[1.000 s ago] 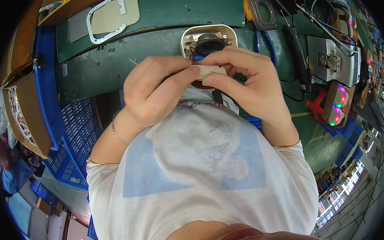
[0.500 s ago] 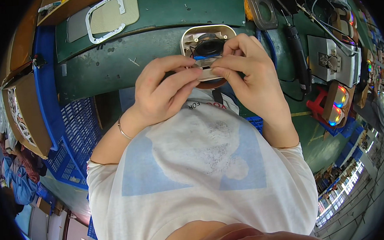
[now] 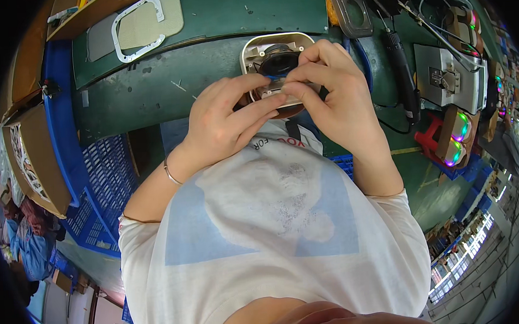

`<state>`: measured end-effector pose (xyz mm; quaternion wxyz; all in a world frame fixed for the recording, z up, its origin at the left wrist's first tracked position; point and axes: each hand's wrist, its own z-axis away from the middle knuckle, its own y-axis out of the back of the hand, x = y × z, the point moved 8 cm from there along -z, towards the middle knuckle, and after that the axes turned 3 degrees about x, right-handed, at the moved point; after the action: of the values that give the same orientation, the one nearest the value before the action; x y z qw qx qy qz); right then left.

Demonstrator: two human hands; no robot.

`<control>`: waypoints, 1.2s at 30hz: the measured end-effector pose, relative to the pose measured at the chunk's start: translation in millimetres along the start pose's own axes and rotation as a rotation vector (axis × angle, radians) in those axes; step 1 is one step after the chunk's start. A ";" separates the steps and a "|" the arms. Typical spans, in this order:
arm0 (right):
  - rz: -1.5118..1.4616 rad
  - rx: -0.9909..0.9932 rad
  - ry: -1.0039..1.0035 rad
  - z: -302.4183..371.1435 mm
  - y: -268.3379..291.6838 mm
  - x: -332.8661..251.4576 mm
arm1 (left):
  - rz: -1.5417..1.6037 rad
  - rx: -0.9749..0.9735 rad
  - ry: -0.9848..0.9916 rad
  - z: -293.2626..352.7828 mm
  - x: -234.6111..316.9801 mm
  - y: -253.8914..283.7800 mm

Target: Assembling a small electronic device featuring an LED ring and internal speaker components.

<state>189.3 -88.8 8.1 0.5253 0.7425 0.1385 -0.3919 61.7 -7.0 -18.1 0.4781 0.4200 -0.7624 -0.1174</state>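
Observation:
A cream speaker housing [image 3: 248, 52] with rounded corners lies open side up at the near edge of the green workbench. Inside it sits a round black speaker driver [image 3: 280, 63], with a bit of blue showing below it. My left hand [image 3: 222, 114] is closed at the housing's near left side, its fingers reaching over the rim and into the cavity. My right hand [image 3: 335, 87] pinches thumb and fingers together over the near right part of the housing. Whatever is between those right fingertips is hidden.
On the green bench [image 3: 143, 80] lie a white C-shaped frame [image 3: 118, 37] and a beige panel [image 3: 152, 27]. To the right are a dark frame [image 3: 351, 13], a black electric screwdriver [image 3: 401, 75], a metal box [image 3: 449, 79] and a lit speaker [image 3: 458, 137]. A blue crate [image 3: 111, 181] stands left.
My left hand has slid a little along the housing's near side, and its fingertips have shifted. The pale strip between my hands is now mostly covered. The housing sits slightly further left in view.

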 end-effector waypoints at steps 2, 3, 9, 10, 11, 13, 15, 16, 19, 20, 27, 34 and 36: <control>-0.120 0.031 -0.082 0.7 0.7 6.8 | -0.025 -0.016 -0.018 -4.0 1.5 0.0; -0.118 0.033 -0.084 2.9 1.9 8.8 | -0.054 -0.030 -0.033 -5.3 2.7 -1.2; -0.613 0.046 -0.557 31.1 2.3 50.6 | -0.163 -0.079 -0.018 -4.1 9.4 -6.0; -0.612 0.049 -0.559 33.5 0.8 52.2 | -0.161 -0.080 -0.020 -4.2 10.6 -6.1; -0.695 0.021 -0.619 38.0 -5.6 55.8 | -0.174 -0.086 -0.007 -4.4 10.2 -6.5; -0.825 0.035 -0.739 44.3 -17.4 57.9 | -0.183 -0.095 0.002 -7.1 10.6 -7.2; -0.886 0.064 -0.748 47.4 -24.3 60.4 | -0.189 -0.108 -0.004 -12.0 12.4 -7.8; -0.946 0.083 -0.753 48.3 -26.6 62.4 | -0.188 -0.108 -0.008 -13.0 11.9 -8.1; -0.931 0.105 -0.754 49.6 -29.2 66.1 | -0.127 -0.162 -0.026 -15.6 9.6 -12.4; -0.931 0.111 -0.752 47.9 -28.6 68.1 | -0.092 -0.164 -0.012 -17.2 8.1 -12.4; -1.042 0.150 -0.706 47.6 -10.1 80.1 | -0.160 0.071 -0.039 -4.7 7.3 -22.7; -2.146 0.639 -0.773 126.7 59.7 164.1 | -0.130 0.074 -0.051 -7.2 4.1 -12.9; -2.210 0.696 -0.805 141.8 69.8 164.8 | 0.007 -0.022 -0.039 -19.7 2.2 -1.3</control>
<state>278.3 -277.4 -84.9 -0.3107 0.1526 0.4094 -0.8441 78.2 -5.0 -7.2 0.4680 0.4097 -0.7717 -0.1325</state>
